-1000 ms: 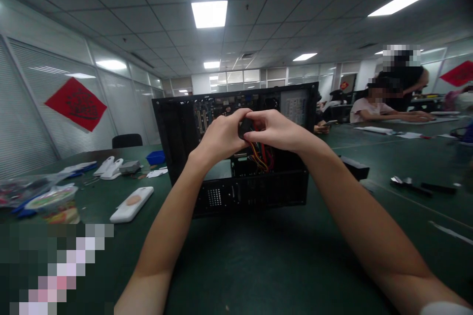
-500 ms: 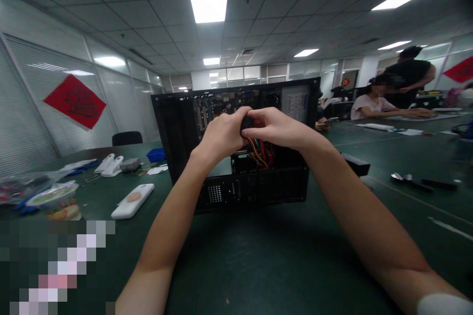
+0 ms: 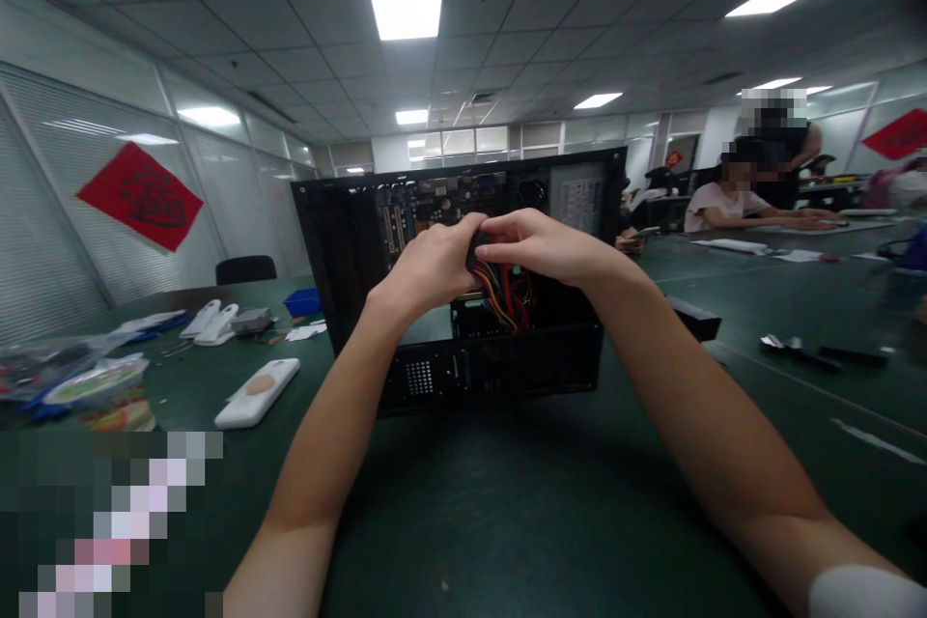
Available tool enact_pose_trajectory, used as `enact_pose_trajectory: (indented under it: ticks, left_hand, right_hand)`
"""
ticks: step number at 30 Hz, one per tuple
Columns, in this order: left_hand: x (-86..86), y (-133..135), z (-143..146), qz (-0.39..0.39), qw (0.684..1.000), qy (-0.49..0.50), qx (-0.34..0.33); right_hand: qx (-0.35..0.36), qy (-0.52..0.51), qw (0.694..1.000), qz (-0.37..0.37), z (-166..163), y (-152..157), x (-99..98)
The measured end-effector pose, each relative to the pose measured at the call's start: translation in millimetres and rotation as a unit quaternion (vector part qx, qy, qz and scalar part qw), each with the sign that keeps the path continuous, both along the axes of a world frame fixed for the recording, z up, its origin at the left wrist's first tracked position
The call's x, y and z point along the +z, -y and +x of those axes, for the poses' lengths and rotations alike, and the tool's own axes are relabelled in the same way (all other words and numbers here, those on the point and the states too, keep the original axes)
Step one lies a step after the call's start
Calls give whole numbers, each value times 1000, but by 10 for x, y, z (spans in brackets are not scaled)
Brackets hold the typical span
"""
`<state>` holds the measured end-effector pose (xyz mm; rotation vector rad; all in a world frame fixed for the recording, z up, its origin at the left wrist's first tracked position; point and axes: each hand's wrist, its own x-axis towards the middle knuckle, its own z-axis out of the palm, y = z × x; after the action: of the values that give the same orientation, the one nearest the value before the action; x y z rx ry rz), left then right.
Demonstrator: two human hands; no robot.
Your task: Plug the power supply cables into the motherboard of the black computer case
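Note:
A black computer case [image 3: 340, 299] stands open on the table, its inside facing me. Within it I see the motherboard [image 3: 427, 212] and a silver power supply [image 3: 579, 203] with a label. My left hand [image 3: 438, 261] is closed around a black cable connector [image 3: 474, 256] in front of the motherboard. The fingertips of my right hand [image 3: 540, 246] pinch the same connector from the right. From it a bundle of coloured wires [image 3: 507, 294], red, yellow and green among them, hangs into the case. My fingers partly cover the connector.
On the green table [image 3: 463, 502] at left lie a white phone [image 3: 259, 394], a plastic cup [image 3: 108, 391], a blue box [image 3: 302, 301] and plastic bags [image 3: 50, 367]. Dark metal parts [image 3: 803, 352] lie at right. Two people [image 3: 731, 188] are beyond the far right edge.
My hands stay at the connector, with only slight finger shifts. More of the coloured wires shows beneath them. A standing person at the far right has turned and shifted left.

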<state>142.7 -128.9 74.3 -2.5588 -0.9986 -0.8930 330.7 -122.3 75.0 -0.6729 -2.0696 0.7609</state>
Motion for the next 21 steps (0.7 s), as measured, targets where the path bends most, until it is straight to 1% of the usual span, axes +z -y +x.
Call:
enact_pose_trajectory:
  ticks: [5, 17, 21]
  left_hand:
    - [-16, -14, 10, 12, 999, -15, 36]
    - [-67, -64, 67, 30, 998, -5, 54]
    - [-98, -116, 85, 33, 997, 6, 68]
  right_hand:
    - [-8, -10, 1000, 3, -25, -1, -2]
    - [-29, 26, 997, 67, -44, -52, -30]
    - [-36, 26, 996, 77, -75, -133, -74]
